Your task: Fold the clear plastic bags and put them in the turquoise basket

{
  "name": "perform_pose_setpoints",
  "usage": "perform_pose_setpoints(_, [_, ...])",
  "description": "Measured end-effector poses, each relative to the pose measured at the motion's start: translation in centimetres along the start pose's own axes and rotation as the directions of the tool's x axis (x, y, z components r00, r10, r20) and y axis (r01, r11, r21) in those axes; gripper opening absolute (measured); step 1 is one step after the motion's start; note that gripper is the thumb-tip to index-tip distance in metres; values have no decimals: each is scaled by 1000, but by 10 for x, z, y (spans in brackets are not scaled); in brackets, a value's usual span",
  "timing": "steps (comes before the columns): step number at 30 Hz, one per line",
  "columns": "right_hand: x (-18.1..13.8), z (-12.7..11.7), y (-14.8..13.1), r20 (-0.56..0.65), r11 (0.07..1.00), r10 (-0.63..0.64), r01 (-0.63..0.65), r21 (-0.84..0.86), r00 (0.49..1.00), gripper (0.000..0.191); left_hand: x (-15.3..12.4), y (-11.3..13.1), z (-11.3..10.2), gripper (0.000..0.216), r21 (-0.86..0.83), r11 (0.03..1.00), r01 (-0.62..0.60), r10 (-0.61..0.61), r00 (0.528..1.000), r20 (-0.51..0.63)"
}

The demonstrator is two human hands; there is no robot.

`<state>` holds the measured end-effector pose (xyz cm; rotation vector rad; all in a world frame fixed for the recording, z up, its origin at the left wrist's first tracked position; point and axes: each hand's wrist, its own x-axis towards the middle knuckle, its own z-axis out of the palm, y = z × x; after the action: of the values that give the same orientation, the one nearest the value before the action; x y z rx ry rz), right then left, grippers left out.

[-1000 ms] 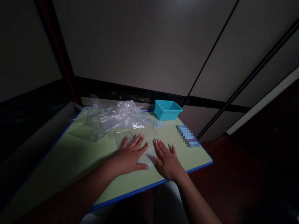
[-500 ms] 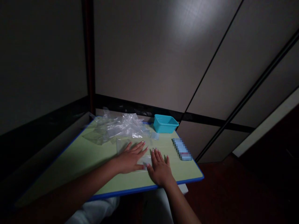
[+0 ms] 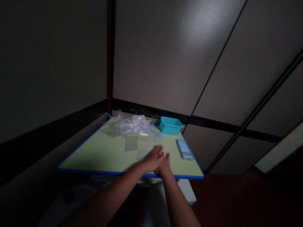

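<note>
My left hand [image 3: 153,159] lies flat with its fingers stretched out, partly on top of my right hand. My right hand [image 3: 164,165] rests low on the table, one finger showing apart at its right side; its other fingers are mostly covered by the left. A clear plastic sheet or bag [image 3: 141,154] lies flat at the left hand's side, its right part hidden under the hands. Further up and left, a small flat clear plastic bag [image 3: 131,143] lies on the table. Neither hand visibly grips anything.
A heap of crumpled clear plastic bags [image 3: 134,125] covers the table's back left. A turquoise bin [image 3: 170,126] stands at the back right, with a blurred-out light-blue object [image 3: 185,149] in front of it. The pale green table [image 3: 94,156] has a blue edge; panelled walls stand behind.
My left hand has moved right, from beside my right hand to on top of it. The small clear bag at left is now uncovered. The view has shifted slightly.
</note>
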<state>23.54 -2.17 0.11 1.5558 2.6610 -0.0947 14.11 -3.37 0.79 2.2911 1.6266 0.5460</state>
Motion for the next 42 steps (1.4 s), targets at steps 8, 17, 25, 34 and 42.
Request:
perform_pose_setpoints(8, [0, -3, -4, -30, 990, 71, -67, 124, 997, 61, -27, -25, -6, 67, 155, 985, 70, -72, 997, 5])
perform_pose_setpoints(17, [-2, -8, -6, -23, 973, 108, -101, 206, 994, 59, -44, -44, -10, 70, 319, 939, 127, -123, 992, -34])
perform_pose_setpoints(25, [-6, -7, 10, -90, 945, -16, 44, 325, 996, 59, -49, -45, -6, 67, 437, 882, 177, -143, 984, -110])
perform_pose_setpoints(34, [-12, -20, 47, 29, -267, 346, 68, 961, 938, 48, -40, -39, -16, 55, 359, 933, -33, 51, 998, -41])
perform_pose_setpoints(42, [-23, -32, 71, 264, -673, -5, -199, 712, 965, 27, -40, -45, -18, 49, 279, 955, -102, 74, 991, 109])
